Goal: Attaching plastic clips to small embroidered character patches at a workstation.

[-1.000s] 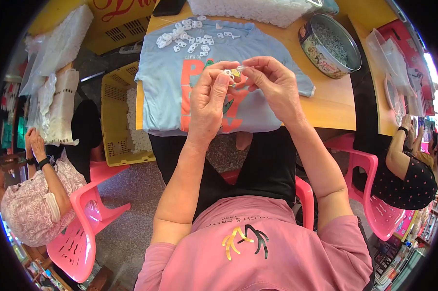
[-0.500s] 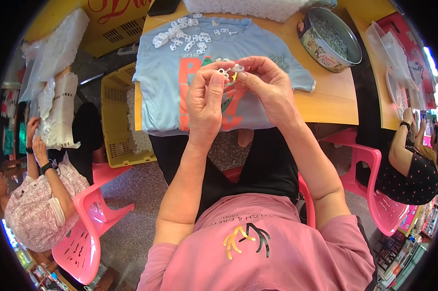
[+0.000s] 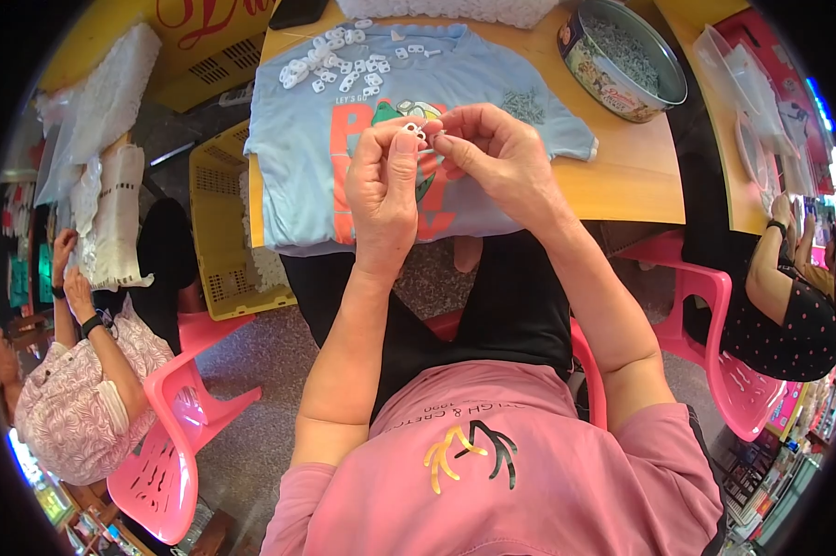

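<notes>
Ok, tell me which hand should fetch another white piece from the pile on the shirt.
Left, probably. The left hand lies nearer the pile of white pieces at the blue shirt's far left; the right hand would cross over.

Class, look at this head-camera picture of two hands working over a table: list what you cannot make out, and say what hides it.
- Small white piece, head view: pinched between left hand and right hand; fingertips cover most of it, shape unclear.
- Contents of the round tin: too small to identify.
- White pieces on the blue shirt: too small for detail.
- White lace strip: cut off by the top edge.
</notes>
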The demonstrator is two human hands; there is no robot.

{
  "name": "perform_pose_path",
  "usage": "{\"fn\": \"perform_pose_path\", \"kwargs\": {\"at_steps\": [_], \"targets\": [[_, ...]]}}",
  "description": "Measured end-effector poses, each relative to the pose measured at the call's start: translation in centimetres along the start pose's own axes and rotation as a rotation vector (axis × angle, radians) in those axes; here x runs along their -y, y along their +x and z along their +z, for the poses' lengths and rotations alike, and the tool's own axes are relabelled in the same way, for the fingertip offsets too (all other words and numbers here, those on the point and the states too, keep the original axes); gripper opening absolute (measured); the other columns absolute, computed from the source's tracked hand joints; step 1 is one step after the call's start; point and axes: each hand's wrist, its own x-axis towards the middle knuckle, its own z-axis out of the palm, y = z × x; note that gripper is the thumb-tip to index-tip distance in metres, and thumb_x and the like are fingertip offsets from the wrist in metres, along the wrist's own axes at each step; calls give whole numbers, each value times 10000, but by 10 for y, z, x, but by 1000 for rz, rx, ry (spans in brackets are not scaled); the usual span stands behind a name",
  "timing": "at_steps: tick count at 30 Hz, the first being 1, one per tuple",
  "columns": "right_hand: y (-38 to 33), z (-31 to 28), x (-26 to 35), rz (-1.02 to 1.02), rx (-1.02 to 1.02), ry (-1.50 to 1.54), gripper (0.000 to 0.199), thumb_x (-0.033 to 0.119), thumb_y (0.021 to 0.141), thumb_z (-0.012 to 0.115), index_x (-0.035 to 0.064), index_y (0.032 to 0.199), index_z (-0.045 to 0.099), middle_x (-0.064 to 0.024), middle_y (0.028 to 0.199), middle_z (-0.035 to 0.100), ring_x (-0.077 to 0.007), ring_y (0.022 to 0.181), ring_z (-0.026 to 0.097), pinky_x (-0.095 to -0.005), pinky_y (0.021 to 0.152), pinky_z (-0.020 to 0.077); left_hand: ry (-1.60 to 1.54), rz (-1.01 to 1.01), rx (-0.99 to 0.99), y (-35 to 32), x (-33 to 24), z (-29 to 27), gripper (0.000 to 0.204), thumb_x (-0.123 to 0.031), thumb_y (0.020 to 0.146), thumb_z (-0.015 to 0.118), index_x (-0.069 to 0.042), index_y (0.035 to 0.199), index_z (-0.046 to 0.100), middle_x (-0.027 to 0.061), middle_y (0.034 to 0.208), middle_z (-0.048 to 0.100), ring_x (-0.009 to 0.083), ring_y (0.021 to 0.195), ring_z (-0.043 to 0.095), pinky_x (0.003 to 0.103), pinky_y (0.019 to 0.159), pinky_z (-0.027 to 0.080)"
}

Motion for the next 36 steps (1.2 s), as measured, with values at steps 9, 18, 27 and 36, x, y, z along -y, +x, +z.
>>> {"fn": "perform_pose_path", "kwargs": {"at_steps": [9, 18, 27, 36], "targets": [[6, -13, 20, -8, 28, 143, 244, 211, 950, 638, 33, 1117, 649, 3, 884, 636, -57, 805, 582, -237, 718, 513, 71, -92, -5, 1, -12, 8, 163, -133, 1026, 476, -7, 1008, 578, 72, 1058, 638, 110, 928, 599, 256, 871, 481], [8, -7, 13, 33, 47, 169, 284, 201, 970, 603, 11, 1174, 655, 2, 890, 636, -63, 820, 591, -246, 720, 538, 166, -50, 39, 1, -4, -1, 145, -129, 1019, 500, 4, 1003, 555, 31, 963, 603, 92, 917, 611, 244, 792, 521], [6, -3, 15, 26, 56, 145, 288, 196, 981, 581, -8, 1173, 650, -6, 855, 619, -64, 800, 586, -250, 722, 547, 116, -64, 37, 1, -6, 1, 142, -120, 1016, 502, 6, 976, 554, 44, 957, 613, 107, 886, 623, 241, 779, 504], [7, -4, 16, -35, 25, 45, 271, 194, 973, 593, 4, 1153, 665, 0, 843, 620, -58, 790, 580, -242, 714, 545, 168, -74, 26, 1, -7, 0, 143, -143, 1015, 511, -19, 976, 569, 33, 908, 653, 69, 831, 600, 224, 733, 488]]}}
